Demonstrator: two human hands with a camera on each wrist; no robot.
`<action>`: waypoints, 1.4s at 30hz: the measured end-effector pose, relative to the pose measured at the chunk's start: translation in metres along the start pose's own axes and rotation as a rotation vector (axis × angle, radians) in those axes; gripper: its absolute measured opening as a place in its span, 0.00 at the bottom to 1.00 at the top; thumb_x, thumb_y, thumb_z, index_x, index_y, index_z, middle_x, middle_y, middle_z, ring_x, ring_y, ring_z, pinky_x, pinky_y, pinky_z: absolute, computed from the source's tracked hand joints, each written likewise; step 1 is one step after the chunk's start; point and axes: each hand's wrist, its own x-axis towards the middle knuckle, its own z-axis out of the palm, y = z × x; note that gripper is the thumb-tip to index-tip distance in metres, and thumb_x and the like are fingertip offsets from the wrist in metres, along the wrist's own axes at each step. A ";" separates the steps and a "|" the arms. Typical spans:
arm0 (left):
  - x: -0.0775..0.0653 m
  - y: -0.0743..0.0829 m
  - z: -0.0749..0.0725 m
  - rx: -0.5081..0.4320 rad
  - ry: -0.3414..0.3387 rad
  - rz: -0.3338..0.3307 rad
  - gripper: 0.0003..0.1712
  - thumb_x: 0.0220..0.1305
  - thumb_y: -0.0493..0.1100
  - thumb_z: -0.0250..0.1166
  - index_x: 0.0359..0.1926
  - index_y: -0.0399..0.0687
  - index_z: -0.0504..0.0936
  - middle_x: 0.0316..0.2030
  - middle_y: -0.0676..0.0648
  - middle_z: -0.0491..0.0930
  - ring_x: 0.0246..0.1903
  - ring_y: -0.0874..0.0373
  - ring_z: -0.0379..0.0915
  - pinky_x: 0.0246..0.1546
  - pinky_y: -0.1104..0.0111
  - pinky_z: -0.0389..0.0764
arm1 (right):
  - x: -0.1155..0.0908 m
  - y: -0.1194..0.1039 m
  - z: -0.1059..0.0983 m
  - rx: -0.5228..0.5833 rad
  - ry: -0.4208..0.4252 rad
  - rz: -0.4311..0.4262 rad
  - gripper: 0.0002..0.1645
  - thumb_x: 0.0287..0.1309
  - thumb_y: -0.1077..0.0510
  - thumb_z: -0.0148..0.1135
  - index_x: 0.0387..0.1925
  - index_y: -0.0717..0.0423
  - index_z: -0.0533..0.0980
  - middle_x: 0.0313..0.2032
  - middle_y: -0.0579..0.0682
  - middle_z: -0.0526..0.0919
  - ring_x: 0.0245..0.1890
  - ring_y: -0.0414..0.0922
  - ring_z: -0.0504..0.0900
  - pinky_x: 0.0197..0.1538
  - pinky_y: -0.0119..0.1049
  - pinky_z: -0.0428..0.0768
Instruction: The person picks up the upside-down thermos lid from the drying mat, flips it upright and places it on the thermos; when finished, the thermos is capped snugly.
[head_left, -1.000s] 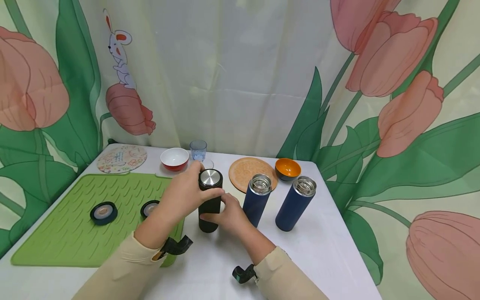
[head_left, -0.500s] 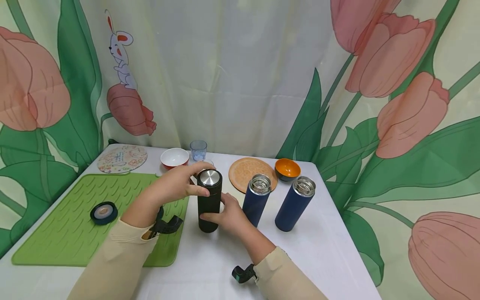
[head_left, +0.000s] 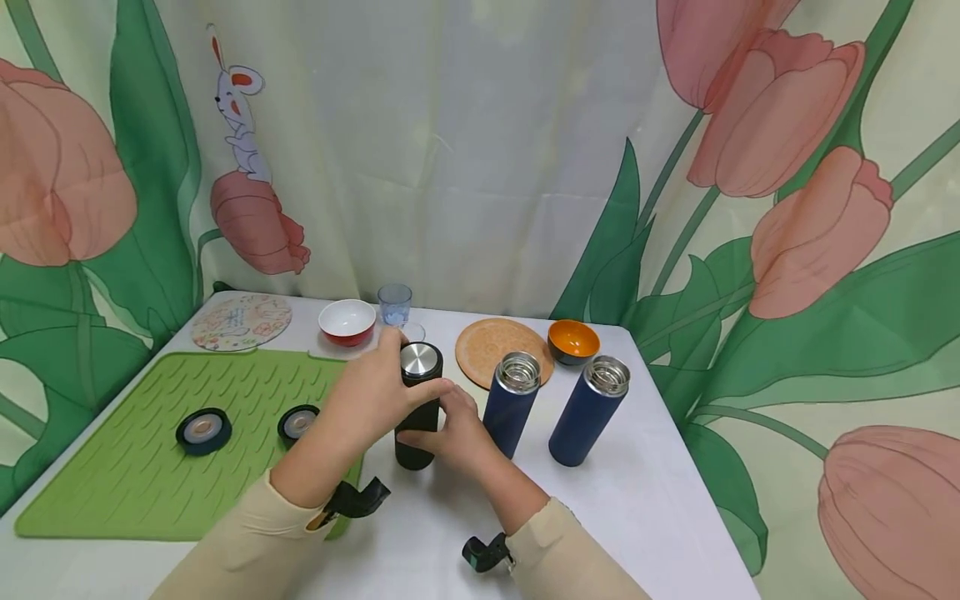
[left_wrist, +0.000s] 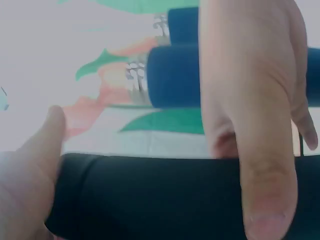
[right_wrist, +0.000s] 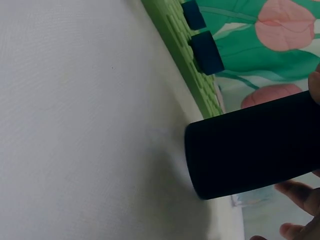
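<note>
Both hands grasping the black bottle (head_left: 424, 417), which stands upright on the white tabletop (head_left: 420, 550), just right of the green mat (head_left: 135, 492). Left hand (head_left: 378, 387) grips the upper end, around the steel-topped lid (head_left: 418, 359): thumb across the front, forefinger at the far side, other fingers hidden. Right hand (head_left: 459, 429) grips the body lower down, thumb laid across the side facing the wearer; its other fingers mostly hidden behind the bottle in the head view. Left wrist view shows that thumb over the dark body too; right wrist view shows the base end and a shadow on the cloth. Two blue bottles stand to the right, steel necks up and mouths open: the nearer blue bottle (head_left: 512, 412) just beside the right hand, contact unclear, the farther blue bottle (head_left: 587, 421) a bit apart from it. On the mat, two dark round caps with pale centres: left cap (head_left: 203, 430) fully in view, right cap (head_left: 298, 422) close by the left forearm. Back row from the left: patterned round mat (head_left: 242, 322), red bowl (head_left: 348, 321) with white inside, blue-tinted glass (head_left: 395, 304), round tan board (head_left: 495, 348), dark bowl (head_left: 574, 340) with orange inside. Small clear item near the glass, partly behind the left hand, too unclear to name. Tulip-print curtain (head_left: 480, 167) hangs behind.
</note>
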 end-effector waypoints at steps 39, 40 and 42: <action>0.015 -0.019 -0.010 -0.023 -0.095 0.180 0.41 0.57 0.62 0.80 0.65 0.55 0.74 0.47 0.46 0.87 0.43 0.51 0.84 0.46 0.51 0.84 | 0.002 0.003 0.002 0.049 0.038 0.069 0.44 0.46 0.39 0.86 0.65 0.42 0.81 0.59 0.47 0.86 0.67 0.52 0.76 0.69 0.57 0.75; 0.018 -0.022 -0.012 -0.026 -0.113 0.208 0.41 0.57 0.61 0.81 0.66 0.56 0.75 0.48 0.46 0.88 0.44 0.51 0.84 0.48 0.51 0.84 | 0.002 0.003 0.002 0.059 0.034 0.072 0.43 0.46 0.39 0.86 0.65 0.42 0.81 0.59 0.48 0.86 0.67 0.52 0.77 0.69 0.58 0.75; 0.023 -0.027 -0.017 -0.028 -0.155 0.253 0.42 0.56 0.59 0.82 0.68 0.58 0.75 0.50 0.46 0.88 0.47 0.50 0.85 0.51 0.50 0.83 | 0.003 0.003 0.002 0.078 0.020 0.081 0.42 0.47 0.40 0.86 0.64 0.41 0.81 0.60 0.48 0.85 0.66 0.51 0.79 0.70 0.58 0.75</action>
